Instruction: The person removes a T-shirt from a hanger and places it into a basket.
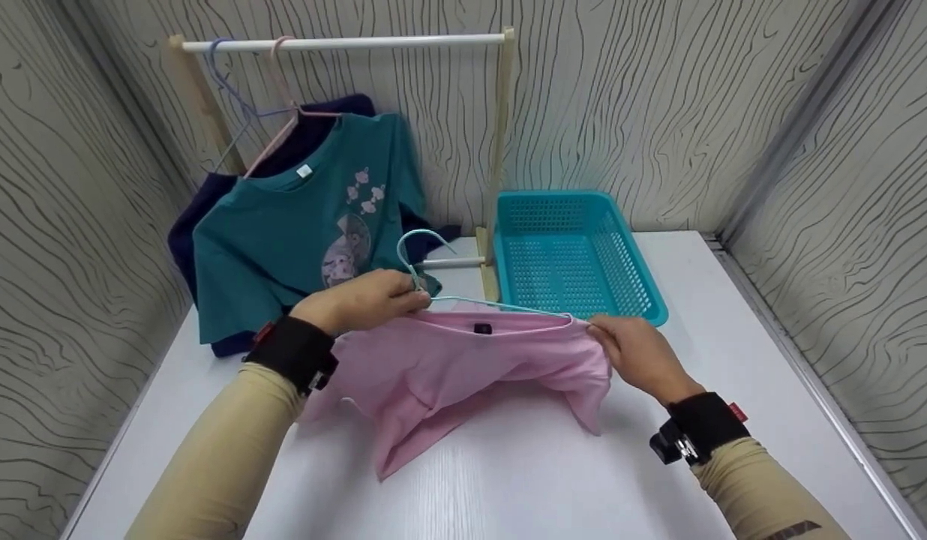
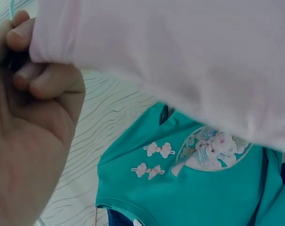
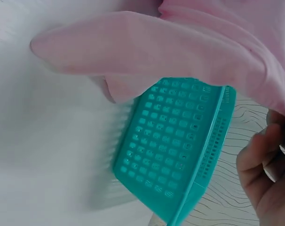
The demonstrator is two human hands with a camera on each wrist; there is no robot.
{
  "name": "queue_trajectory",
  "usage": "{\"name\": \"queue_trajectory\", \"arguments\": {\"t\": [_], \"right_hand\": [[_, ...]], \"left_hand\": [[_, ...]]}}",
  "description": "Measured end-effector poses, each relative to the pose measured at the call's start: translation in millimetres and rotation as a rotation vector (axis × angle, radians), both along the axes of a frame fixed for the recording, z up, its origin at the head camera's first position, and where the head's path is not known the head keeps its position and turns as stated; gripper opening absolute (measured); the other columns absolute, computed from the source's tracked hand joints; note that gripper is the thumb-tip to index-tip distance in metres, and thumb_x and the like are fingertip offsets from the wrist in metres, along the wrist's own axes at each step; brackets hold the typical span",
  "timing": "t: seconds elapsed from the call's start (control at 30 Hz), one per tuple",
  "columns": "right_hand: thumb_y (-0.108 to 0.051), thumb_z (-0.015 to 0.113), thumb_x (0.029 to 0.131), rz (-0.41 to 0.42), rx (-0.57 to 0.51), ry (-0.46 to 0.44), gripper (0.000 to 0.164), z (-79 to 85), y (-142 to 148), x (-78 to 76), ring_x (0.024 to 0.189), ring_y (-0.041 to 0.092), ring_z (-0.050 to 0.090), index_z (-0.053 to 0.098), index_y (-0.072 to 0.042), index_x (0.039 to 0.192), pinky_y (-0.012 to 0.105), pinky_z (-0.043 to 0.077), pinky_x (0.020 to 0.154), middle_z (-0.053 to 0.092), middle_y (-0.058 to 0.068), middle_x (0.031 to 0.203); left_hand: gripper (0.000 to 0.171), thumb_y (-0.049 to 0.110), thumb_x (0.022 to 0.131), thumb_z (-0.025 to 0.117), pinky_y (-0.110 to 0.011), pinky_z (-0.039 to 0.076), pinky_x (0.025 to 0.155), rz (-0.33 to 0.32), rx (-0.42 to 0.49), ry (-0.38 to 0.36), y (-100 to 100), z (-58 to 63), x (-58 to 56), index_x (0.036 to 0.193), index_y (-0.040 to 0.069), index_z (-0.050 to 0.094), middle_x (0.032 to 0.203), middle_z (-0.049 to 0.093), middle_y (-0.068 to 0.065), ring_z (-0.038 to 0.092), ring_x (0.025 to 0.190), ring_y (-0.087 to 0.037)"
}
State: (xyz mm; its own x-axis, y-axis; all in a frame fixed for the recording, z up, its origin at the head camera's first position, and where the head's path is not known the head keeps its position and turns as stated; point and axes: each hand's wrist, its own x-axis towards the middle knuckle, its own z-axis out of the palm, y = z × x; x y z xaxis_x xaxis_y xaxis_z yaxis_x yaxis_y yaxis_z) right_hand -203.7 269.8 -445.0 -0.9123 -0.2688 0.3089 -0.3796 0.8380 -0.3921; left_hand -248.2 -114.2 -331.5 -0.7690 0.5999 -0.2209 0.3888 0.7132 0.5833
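Head view: left hand (image 1: 366, 301) is pinching the hanger (image 1: 501, 304) near its hook, likely steadying it. Right hand (image 1: 643, 358) is pinching the pink shirt (image 1: 471, 367), likely stretching its neckline.

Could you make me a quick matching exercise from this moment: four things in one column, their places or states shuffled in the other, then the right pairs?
Things
1. pink garment
2. green shirt
3. teal basket
4. pale blue hanger

Places and states
A. standing on the white table, beside the rack
B. its hook rising beside the left hand
C. gripped at its edge by the right hand
D. hanging from the rail on a pink hanger

Pairs: 1-C, 2-D, 3-A, 4-B
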Motion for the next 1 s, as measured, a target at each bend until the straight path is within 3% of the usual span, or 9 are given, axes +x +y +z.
{"name": "queue_trajectory", "arguments": {"t": [0.27, 0.5, 0.7, 1.0], "right_hand": [[-0.016, 0.054, 0.1, -0.058, 0.001, -0.113, 0.014, -6.0, -1, -0.9, 0.068, 0.014, 0.051, 0.066, -0.012, 0.094, 0.032, 0.045, 0.067, 0.057, -0.003, 0.069], [-0.011, 0.057, 0.098, -0.084, -0.043, -0.086, 0.012, -16.5, 2, 4.3, 0.068, 0.013, 0.051, 0.067, -0.012, 0.092, 0.031, 0.045, 0.066, 0.057, -0.004, 0.069], [-0.012, 0.054, 0.099, -0.054, -0.155, -0.102, 0.015, -22.6, -13, 9.6, 0.068, 0.012, 0.05, 0.068, -0.011, 0.095, 0.027, 0.043, 0.066, 0.055, -0.005, 0.069], [-0.013, 0.054, 0.1, -0.005, -0.343, -0.243, 0.014, -22.4, -44, 9.4, 0.075, 0.013, 0.051, 0.068, -0.01, 0.101, 0.023, 0.043, 0.069, 0.059, -0.001, 0.079]], "left_hand": [[0.032, 0.035, 0.103, 0.046, -0.026, 0.04, 0.064, 0.006, 0.035, -0.031, -6, -0.9, 0.1, 0.096, 0.012, 0.067, 0.072, 0.046, 0.001, 0.051, 0.073, -0.015], [0.038, 0.032, 0.104, 0.044, -0.026, 0.038, 0.064, -0.053, 0.055, -0.022, -1, -5.4, 0.8, 0.083, 0.008, 0.063, 0.069, 0.04, 0.002, 0.046, 0.069, -0.014], [0.04, 0.032, 0.105, 0.043, -0.026, 0.045, 0.072, -0.055, 0.064, 0.007, 8, -1.6, -0.1, 0.083, 0.008, 0.066, 0.076, 0.052, 0.001, 0.052, 0.076, -0.014], [0.038, 0.034, 0.105, 0.042, -0.03, 0.05, 0.079, -0.018, 0.06, 0.032, 22, 2.5, -5.0, 0.097, 0.01, 0.07, 0.092, 0.066, -0.004, 0.057, 0.089, -0.017]]}}
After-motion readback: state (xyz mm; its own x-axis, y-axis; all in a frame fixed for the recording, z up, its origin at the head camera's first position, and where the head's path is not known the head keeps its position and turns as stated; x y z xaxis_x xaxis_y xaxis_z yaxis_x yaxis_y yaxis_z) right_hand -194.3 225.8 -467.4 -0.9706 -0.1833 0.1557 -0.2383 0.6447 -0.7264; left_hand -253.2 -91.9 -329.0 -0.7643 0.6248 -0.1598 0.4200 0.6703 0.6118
